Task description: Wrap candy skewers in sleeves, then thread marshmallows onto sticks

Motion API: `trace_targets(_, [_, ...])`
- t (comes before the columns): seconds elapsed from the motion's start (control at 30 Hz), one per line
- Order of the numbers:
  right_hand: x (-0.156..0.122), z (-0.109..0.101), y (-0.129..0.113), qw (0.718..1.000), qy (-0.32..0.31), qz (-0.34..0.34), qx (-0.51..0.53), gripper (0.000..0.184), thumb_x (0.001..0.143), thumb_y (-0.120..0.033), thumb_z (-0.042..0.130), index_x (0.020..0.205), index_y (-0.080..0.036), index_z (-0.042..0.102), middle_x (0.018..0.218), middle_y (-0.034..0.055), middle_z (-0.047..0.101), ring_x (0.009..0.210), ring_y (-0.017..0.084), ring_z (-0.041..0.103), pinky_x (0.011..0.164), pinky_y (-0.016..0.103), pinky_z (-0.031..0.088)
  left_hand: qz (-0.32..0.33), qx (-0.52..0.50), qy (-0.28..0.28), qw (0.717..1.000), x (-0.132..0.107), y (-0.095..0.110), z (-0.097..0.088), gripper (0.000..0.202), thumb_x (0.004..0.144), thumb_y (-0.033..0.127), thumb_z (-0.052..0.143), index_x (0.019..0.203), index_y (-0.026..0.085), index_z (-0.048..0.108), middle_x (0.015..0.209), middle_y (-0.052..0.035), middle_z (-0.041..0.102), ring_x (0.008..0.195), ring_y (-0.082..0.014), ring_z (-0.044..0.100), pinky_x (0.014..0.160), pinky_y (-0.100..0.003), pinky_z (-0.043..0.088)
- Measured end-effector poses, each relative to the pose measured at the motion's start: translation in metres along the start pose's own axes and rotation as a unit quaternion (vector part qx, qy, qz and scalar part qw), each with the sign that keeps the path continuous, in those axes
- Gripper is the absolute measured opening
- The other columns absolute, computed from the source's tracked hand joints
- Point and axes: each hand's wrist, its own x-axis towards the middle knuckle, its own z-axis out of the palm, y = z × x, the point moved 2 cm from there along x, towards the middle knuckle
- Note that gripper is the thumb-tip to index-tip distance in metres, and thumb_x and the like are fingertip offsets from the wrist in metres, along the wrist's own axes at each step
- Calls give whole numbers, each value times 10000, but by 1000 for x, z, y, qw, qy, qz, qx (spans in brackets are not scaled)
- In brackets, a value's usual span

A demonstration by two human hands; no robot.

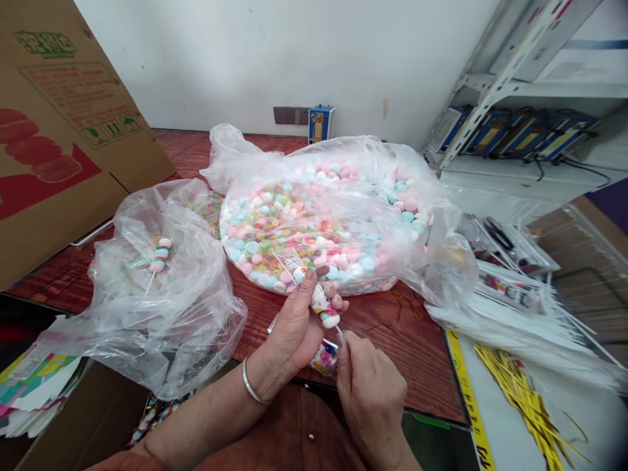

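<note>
My left hand (294, 330), with a bangle at the wrist, is closed around a marshmallow skewer (330, 320). A clear printed wrapper seems to cover the skewer, and its loose end sticks up past my thumb. At the lower end, my right hand (375, 379) pinches the white stick (340, 331). Below my left hand, a printed plastic packet (324, 358) lies at the table's front edge. Behind both hands spreads a large round heap of pastel marshmallows and ring candies (275, 235), partly under clear plastic sheeting (343, 196).
To the left, a finished-looking candy skewer (160, 255) lies on a crumpled clear bag (196, 327). A cardboard carton (73, 131) stands behind it. On the right are white sticks (520, 333), yellow twist ties (524, 399) and a metal shelf (490, 91). A blue box (321, 124) stands by the wall.
</note>
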Motion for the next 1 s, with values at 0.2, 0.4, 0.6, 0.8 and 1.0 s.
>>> trace_targets(0.2, [-7, -2, 11, 818, -210, 323, 427, 333, 1002, -414, 479, 780, -189, 583, 548, -53, 458, 461, 83, 380, 441, 214, 273, -8, -2, -10, 1000, 5, 11, -3, 484, 872, 546, 635, 1064, 102, 641, 582, 47, 539, 523, -89, 543, 720, -297, 554])
trace_targets(0.4, [-5, 6, -3, 485, -233, 475, 696, 335, 927, -467, 602, 742, -194, 547, 433, -149, 226, 332, 24, 116, 375, 189, 197, -43, -52, -16, 998, 4, 9, -1, 463, 846, 583, 643, 940, 130, 630, 506, 85, 467, 433, -53, 457, 612, -223, 524])
trace_targets(0.6, [5, 12, -4, 699, -182, 425, 546, 358, 934, -504, 569, 770, -187, 586, 513, -73, 455, 410, 69, 362, 430, 202, 316, -36, 0, 9, 999, 0, -7, -2, 457, 810, 592, 679, 852, 144, 605, 548, 59, 517, 495, -78, 526, 609, -225, 515])
trace_targets(0.8, [-7, 4, 0, 971, -51, 143, 187, 176, 943, -262, 565, 989, -177, 712, 730, 50, 704, 620, 162, 634, 604, 240, 452, 38, 2, 22, 999, 1, 1, 0, 364, 785, 469, 770, 863, 149, 615, 580, 56, 551, 536, -84, 544, 747, -282, 531])
trace_targets(1.0, [0, 24, -2, 757, -85, 411, 501, 298, 924, -447, 607, 1052, -189, 684, 807, 42, 690, 704, 163, 624, 613, 245, 481, -3, 125, 3, 992, -10, -29, -4, 396, 748, 475, 794, 925, 130, 711, 663, -39, 677, 670, -152, 647, 708, -256, 516])
